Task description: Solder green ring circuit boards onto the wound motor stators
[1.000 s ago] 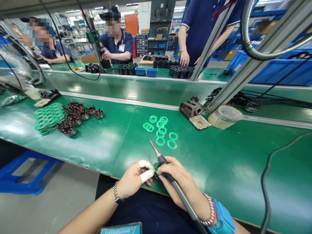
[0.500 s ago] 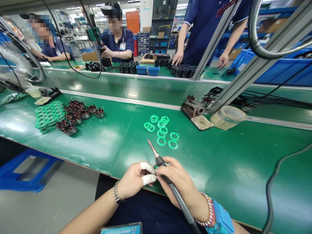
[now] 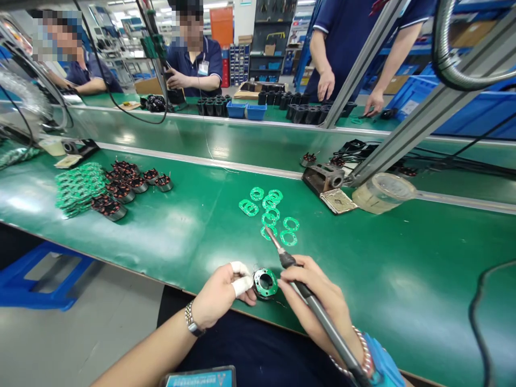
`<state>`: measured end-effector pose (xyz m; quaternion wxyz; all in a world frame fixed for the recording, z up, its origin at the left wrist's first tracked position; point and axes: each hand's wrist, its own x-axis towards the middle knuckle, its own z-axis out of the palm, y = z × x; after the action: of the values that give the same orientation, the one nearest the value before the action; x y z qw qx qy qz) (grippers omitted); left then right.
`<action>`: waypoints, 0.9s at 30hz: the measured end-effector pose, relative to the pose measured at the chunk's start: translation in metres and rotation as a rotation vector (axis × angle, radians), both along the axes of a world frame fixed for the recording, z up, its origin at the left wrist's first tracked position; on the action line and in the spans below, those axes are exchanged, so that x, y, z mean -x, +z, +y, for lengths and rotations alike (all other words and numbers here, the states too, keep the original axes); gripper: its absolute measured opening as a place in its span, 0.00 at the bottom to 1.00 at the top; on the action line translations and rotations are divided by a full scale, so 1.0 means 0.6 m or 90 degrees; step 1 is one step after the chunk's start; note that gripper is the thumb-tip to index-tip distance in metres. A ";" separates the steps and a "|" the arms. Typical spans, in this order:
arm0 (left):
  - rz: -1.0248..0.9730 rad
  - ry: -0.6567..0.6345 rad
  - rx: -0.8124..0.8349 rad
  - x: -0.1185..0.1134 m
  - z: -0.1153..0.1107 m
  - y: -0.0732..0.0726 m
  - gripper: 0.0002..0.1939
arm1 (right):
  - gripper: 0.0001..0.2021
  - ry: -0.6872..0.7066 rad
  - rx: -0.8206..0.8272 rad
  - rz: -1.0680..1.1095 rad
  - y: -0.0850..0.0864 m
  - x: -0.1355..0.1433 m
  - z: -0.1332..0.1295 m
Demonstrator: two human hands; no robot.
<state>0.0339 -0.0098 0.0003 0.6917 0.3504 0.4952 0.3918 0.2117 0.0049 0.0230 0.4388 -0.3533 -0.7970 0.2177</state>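
Observation:
My left hand (image 3: 221, 293), with white covers on thumb and forefinger, pinches the left edge of a round coil part topped by a green ring board (image 3: 265, 283). Thin wires stick out from it. Just to its right, my right hand (image 3: 318, 295) holds a soldering iron (image 3: 310, 298) like a pen, its tip pointing up and left over the loose green ring boards (image 3: 271, 217). The right fingertips are close to the ring's right edge.
Stacked green boards (image 3: 78, 188) and copper-wound coils (image 3: 121, 188) lie at the left. A metal iron stand (image 3: 324, 177), sponge (image 3: 338, 201) and plastic tub (image 3: 382, 192) stand at the right, near a slanted metal post (image 3: 423, 91). Co-workers are across the bench.
My right hand and the iron have moved right, away from my left fingers. The ring board on the coil part now shows fully. A co-worker's hands at the back have moved.

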 end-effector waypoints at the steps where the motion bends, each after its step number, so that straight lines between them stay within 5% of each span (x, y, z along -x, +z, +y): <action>1: 0.001 0.000 0.001 0.000 0.001 -0.001 0.12 | 0.07 0.015 0.013 0.005 0.005 -0.008 -0.001; 10: 0.029 -0.005 -0.009 -0.001 0.003 -0.004 0.13 | 0.10 0.097 0.045 -0.008 0.038 -0.038 -0.007; 27: 0.046 0.008 -0.021 -0.004 0.002 -0.003 0.11 | 0.10 0.113 0.032 -0.030 0.040 -0.042 -0.003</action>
<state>0.0365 -0.0084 -0.0015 0.6652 0.3725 0.5155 0.3911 0.2369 0.0029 0.0472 0.3895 -0.2973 -0.8297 0.2675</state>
